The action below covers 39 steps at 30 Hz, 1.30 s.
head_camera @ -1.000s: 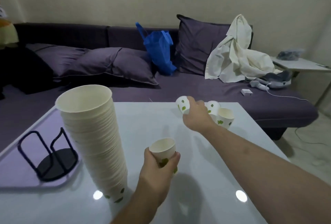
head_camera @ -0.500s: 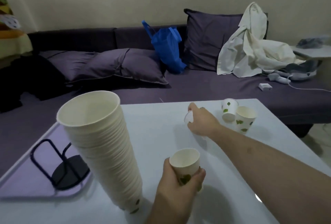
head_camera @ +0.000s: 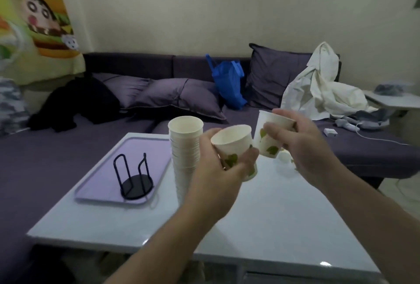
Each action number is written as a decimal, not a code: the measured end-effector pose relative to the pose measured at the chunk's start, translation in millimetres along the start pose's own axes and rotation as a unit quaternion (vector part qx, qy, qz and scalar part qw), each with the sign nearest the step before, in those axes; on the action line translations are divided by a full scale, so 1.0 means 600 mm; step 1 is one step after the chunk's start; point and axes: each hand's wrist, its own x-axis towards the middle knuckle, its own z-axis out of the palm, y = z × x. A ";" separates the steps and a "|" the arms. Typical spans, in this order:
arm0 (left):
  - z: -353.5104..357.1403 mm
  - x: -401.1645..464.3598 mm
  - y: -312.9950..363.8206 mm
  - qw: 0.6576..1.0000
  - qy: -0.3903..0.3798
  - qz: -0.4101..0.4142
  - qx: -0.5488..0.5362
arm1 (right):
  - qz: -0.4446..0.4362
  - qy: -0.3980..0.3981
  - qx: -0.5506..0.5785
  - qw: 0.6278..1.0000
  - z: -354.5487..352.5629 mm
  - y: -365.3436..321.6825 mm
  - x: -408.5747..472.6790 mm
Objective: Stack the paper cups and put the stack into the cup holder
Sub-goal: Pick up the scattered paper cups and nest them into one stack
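A cream wall (head_camera: pixel 204 15) backs a long dark purple sofa (head_camera: pixel 136 129) strewn with purple cushions (head_camera: pixel 177 97), a blue bag (head_camera: pixel 228 83) and a crumpled white cloth (head_camera: pixel 318 88). A cartoon hanging (head_camera: pixel 43 22) covers the left wall. The glossy white table (head_camera: pixel 272 215) reflects dim light.

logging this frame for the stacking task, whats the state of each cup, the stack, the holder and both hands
left hand: closed around one paper cup, held above the table
cup in left hand: upright, tilted, empty
right hand: fingers gripping a second cup
cup in right hand: raised, tilted, not nested yet
tall cup stack: standing on the table, outside the holder
black wire cup holder: empty, upright on the purple tray
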 end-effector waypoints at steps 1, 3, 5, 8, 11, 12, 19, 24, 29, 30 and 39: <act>-0.015 0.004 0.026 0.999 0.012 0.030 -0.004 | -0.016 0.004 0.006 1.000 0.004 -0.022 -0.004; -0.050 0.019 0.075 0.996 0.043 0.083 -0.008 | -0.039 0.005 0.006 0.999 0.016 -0.058 -0.011; -0.085 0.041 0.112 0.990 0.084 0.116 -0.013 | -0.053 0.000 0.005 0.999 0.028 -0.078 -0.017; -0.126 0.078 0.130 0.984 0.118 0.129 0.024 | -0.066 -0.007 -0.003 0.998 0.047 -0.088 -0.022; -0.150 0.102 0.104 0.985 0.107 0.107 0.086 | -0.075 -0.007 -0.012 0.997 0.064 -0.089 -0.017; -0.156 0.107 0.087 0.985 0.101 0.093 0.103 | -0.077 -0.008 -0.011 0.997 0.070 -0.090 -0.014; -0.171 0.110 0.010 0.983 0.050 0.024 0.175 | -0.126 -0.023 -0.026 0.991 0.130 -0.111 0.028; -0.175 0.102 -0.009 0.983 0.041 0.023 0.176 | -0.164 -0.067 -0.091 0.980 0.203 -0.113 0.055; -0.177 0.101 -0.014 0.983 0.041 0.025 0.175 | -0.174 -0.127 -0.179 0.960 0.245 -0.080 0.052; -0.178 0.100 -0.013 0.983 0.039 0.025 0.176 | -0.175 -0.137 -0.192 0.956 0.248 -0.070 0.050; -0.181 0.090 -0.019 0.982 0.050 0.030 0.178 | -0.161 -0.208 -0.275 0.925 0.240 -0.013 0.028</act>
